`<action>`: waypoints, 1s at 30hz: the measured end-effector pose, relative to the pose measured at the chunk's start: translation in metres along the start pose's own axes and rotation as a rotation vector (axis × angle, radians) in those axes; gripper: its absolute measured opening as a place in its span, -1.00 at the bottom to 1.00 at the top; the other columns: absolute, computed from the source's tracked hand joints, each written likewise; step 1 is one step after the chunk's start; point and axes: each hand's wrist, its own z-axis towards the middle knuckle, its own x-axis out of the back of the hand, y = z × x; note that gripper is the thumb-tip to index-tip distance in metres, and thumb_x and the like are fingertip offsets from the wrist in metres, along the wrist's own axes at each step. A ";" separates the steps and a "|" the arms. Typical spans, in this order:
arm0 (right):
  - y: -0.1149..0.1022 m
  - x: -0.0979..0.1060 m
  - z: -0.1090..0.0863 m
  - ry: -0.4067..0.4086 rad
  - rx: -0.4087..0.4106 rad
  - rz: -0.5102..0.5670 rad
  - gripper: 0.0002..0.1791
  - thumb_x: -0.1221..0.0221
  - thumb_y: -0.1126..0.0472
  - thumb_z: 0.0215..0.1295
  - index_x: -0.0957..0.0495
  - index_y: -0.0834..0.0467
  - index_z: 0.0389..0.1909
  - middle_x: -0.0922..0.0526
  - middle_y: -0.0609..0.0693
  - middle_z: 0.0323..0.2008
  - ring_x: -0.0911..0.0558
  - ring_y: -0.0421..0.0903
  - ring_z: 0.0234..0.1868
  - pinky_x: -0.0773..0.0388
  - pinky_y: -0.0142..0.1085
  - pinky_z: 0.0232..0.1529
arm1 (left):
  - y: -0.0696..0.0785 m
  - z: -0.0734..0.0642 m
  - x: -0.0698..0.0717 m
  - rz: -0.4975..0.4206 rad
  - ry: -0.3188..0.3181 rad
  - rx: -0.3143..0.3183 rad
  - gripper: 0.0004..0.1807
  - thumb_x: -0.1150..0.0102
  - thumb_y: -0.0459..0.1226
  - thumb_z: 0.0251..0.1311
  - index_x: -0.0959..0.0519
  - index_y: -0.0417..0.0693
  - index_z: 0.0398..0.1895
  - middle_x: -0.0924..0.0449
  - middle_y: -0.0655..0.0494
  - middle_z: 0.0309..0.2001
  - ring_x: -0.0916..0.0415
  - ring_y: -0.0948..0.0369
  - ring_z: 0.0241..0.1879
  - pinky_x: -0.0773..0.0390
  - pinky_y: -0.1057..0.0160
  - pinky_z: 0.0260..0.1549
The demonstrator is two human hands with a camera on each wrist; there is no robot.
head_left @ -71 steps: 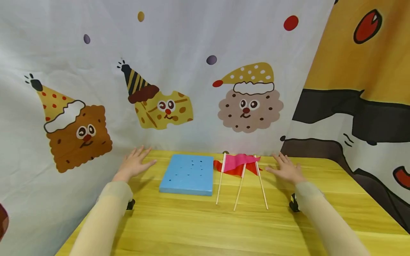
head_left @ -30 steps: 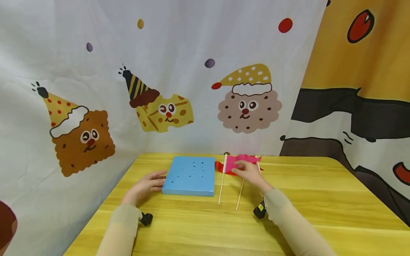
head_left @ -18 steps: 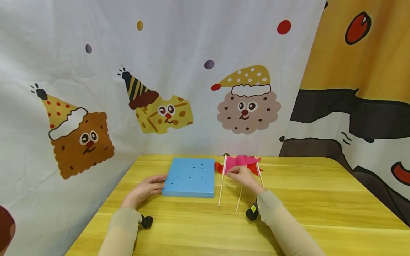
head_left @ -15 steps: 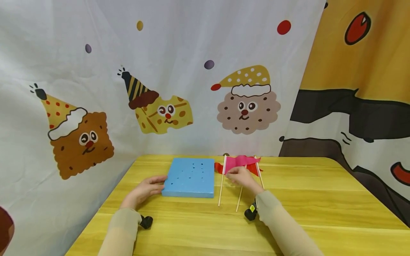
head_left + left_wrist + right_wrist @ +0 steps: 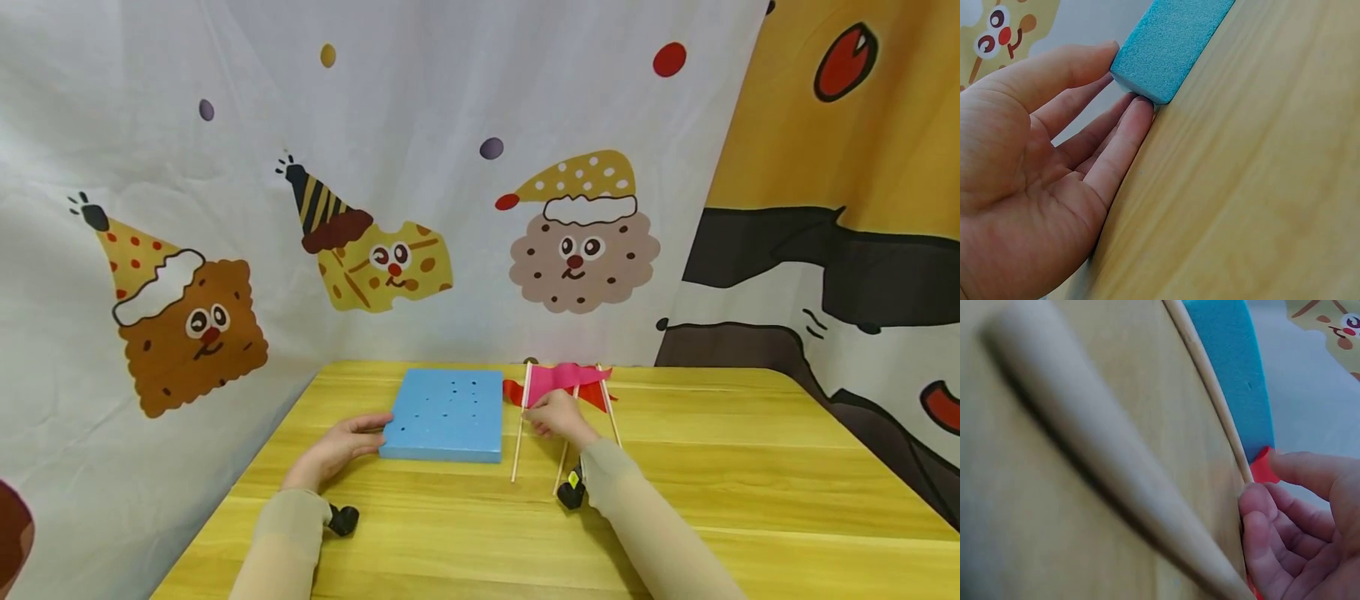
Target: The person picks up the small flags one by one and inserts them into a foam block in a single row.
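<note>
A blue foam board [image 5: 438,433] with small holes lies on the table. My left hand [image 5: 333,450] is at its left front corner. In the left wrist view, the thumb touches the upper edge of the board's side [image 5: 1166,50] and extended fingers meet the lower corner. Right of the board lie 3 stick flags: a pink flag [image 5: 547,379] in front, red flags [image 5: 592,394] partly behind it. My right hand [image 5: 561,421] reaches the leftmost stick [image 5: 517,454], just below the pink cloth. In the right wrist view, fingertips meet that stick [image 5: 1210,387], the thumb apart from them.
Another flag stick [image 5: 1104,437] crosses close in the right wrist view. The flag sticks point toward the front of the wooden table [image 5: 450,533]. A printed cloth [image 5: 420,108] hangs behind the table. Black wrist cameras [image 5: 343,521] sit at both wrists.
From beside the board and flags, both hands have moved inward. The left came to the board's corner; the right passed over the flags to the leftmost stick. Board and flags stay in place.
</note>
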 end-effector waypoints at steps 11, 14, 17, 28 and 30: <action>-0.003 -0.007 0.009 -0.015 0.014 -0.107 -0.46 -0.46 0.15 0.02 -0.31 0.10 -0.89 -0.32 -0.05 -0.89 -0.34 -0.14 -0.86 -0.38 -0.33 -0.78 | 0.003 0.000 -0.002 0.006 0.017 0.017 -0.36 -0.13 -0.33 0.36 -0.19 -0.32 0.43 -0.05 -0.29 0.44 -0.04 -0.20 0.39 -0.38 0.10 0.20; -0.004 -0.010 0.008 -0.006 0.009 -0.136 -0.43 -0.48 0.16 -0.01 -0.26 0.08 -0.89 -0.25 -0.09 -0.90 -0.30 -0.13 -0.88 -0.35 -0.32 -0.80 | 0.003 0.000 -0.003 -0.006 0.014 0.027 -0.35 -0.13 -0.34 0.35 -0.18 -0.33 0.44 -0.05 -0.29 0.44 -0.04 -0.19 0.39 -0.40 0.14 0.19; -0.005 -0.012 0.008 0.014 0.012 -0.189 -0.44 -0.47 0.18 -0.02 -0.26 0.07 -0.89 -0.22 -0.11 -0.89 -0.30 -0.14 -0.88 -0.38 -0.32 -0.79 | 0.003 -0.001 -0.003 -0.014 0.015 0.032 -0.35 -0.14 -0.34 0.34 -0.17 -0.34 0.44 -0.05 -0.29 0.44 -0.04 -0.19 0.39 -0.41 0.17 0.17; -0.004 -0.010 0.003 0.062 0.011 -0.228 -0.56 -0.35 0.26 0.04 -0.36 0.13 -0.88 -0.33 -0.07 -0.90 -0.39 -0.13 -0.88 -0.45 -0.32 -0.77 | 0.004 -0.002 -0.003 0.002 0.002 0.022 -0.35 -0.13 -0.31 0.36 -0.18 -0.31 0.44 -0.05 -0.28 0.45 -0.03 -0.18 0.40 -0.40 0.15 0.19; -0.003 -0.008 0.002 0.069 0.015 -0.204 -0.60 -0.33 0.27 0.06 -0.42 0.16 -0.86 -0.40 -0.04 -0.89 -0.44 -0.12 -0.87 -0.48 -0.31 -0.77 | 0.004 -0.002 -0.002 0.002 -0.001 0.020 -0.35 -0.13 -0.31 0.36 -0.18 -0.31 0.44 -0.04 -0.28 0.45 -0.03 -0.18 0.40 -0.39 0.14 0.20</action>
